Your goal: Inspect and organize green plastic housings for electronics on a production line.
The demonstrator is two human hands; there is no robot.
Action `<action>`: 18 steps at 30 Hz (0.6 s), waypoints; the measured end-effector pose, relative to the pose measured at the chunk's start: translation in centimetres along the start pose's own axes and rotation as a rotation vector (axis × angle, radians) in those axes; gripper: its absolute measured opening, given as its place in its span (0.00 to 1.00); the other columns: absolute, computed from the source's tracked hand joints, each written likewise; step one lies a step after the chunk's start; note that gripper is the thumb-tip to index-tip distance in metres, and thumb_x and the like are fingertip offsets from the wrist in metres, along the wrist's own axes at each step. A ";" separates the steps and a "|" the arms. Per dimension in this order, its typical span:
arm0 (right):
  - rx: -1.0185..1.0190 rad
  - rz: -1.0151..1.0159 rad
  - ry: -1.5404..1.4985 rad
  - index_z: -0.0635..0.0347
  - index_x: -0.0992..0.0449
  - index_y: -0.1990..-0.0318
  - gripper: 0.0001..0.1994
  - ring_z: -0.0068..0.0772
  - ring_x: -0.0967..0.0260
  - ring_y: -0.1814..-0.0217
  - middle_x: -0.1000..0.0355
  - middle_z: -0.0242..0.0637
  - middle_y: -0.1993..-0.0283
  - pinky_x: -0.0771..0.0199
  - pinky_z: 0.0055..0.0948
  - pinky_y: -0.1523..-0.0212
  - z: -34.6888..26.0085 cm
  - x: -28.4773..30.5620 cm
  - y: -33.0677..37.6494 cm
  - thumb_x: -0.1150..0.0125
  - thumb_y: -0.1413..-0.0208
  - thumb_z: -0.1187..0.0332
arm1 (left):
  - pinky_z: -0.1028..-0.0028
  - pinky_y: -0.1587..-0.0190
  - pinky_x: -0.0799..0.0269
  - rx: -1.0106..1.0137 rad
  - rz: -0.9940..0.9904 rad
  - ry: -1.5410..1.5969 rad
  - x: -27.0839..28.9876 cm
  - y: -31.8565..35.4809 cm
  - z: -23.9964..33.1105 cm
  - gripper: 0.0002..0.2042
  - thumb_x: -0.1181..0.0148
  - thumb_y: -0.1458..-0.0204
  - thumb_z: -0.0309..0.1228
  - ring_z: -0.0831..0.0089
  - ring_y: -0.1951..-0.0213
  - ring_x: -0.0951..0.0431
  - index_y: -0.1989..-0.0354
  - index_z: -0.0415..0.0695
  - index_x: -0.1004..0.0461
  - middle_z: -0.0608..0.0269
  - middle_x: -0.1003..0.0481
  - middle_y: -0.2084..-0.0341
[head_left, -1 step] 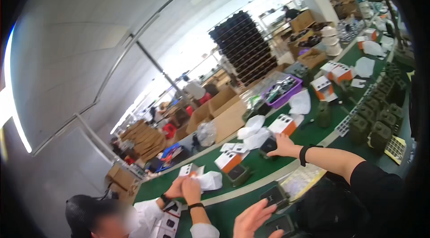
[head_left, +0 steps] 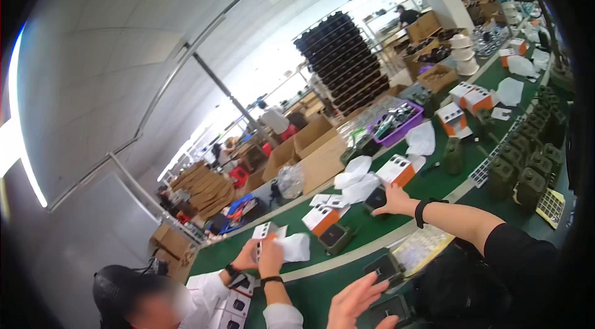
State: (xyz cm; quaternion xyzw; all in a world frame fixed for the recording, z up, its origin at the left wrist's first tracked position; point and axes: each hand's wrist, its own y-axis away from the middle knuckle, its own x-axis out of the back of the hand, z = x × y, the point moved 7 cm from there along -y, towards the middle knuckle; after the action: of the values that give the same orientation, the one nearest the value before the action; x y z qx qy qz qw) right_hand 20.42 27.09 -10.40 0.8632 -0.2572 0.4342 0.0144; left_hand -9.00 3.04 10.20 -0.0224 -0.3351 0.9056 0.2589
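Right grip [head_left: 398, 201]: I see it clamped on a dark boxy device [head_left: 375, 197] at the green tabletop [head_left: 383, 227], beside white plastic [head_left: 361, 190] | Left grip [head_left: 348, 304]: fingers apart, near an olive-cased device [head_left: 382, 263], contact unclear.

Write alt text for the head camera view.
The wearer's right hand holds a dark device at a green surface; the left hand, fingers spread, is near two similar devices. At left, a co-worker's hands hold a white-and-orange box.

Right of the frame's centre, the right grip [head_left: 394, 201] is curled, its arm [head_left: 463, 221] outstretched; at the lower edge, the left grip [head_left: 348, 302] is held with fingers [head_left: 365, 284] parted.
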 end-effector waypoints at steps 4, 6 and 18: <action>-0.148 0.008 0.016 0.77 0.47 0.46 0.54 0.56 0.37 0.49 0.43 0.60 0.48 0.33 0.43 0.49 1.6 -2.1 -0.9 0.29 0.74 0.41 | 0.71 0.53 0.31 -0.014 -0.013 0.002 -0.1 -0.1 -0.2 0.28 0.38 0.52 0.34 0.61 0.53 0.27 0.44 0.33 0.40 0.50 0.35 0.49; -0.145 -0.003 -0.024 0.77 0.45 0.47 0.53 0.55 0.36 0.50 0.43 0.59 0.48 0.32 0.41 0.50 2.1 -2.0 -1.0 0.29 0.75 0.42 | 0.71 0.53 0.31 -0.012 -0.006 0.030 0.0 0.0 -0.2 0.28 0.38 0.52 0.34 0.62 0.53 0.27 0.45 0.33 0.39 0.50 0.35 0.49; 0.505 -0.014 -0.737 0.68 0.45 0.41 0.46 0.36 0.44 0.40 0.41 0.45 0.44 0.47 0.32 0.40 -8.6 15.0 17.1 0.31 0.68 0.55 | 0.66 0.47 0.39 -0.123 0.032 -0.204 -0.4 -2.2 -1.1 0.30 0.36 0.56 0.28 0.57 0.46 0.36 0.42 0.38 0.39 0.49 0.38 0.47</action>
State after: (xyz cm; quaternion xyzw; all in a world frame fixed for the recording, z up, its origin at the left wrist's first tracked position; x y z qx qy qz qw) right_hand 13.58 7.91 2.85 0.9383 -0.1253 0.1469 -0.2867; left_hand -7.37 4.92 10.64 0.0487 -0.4144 0.8848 0.2073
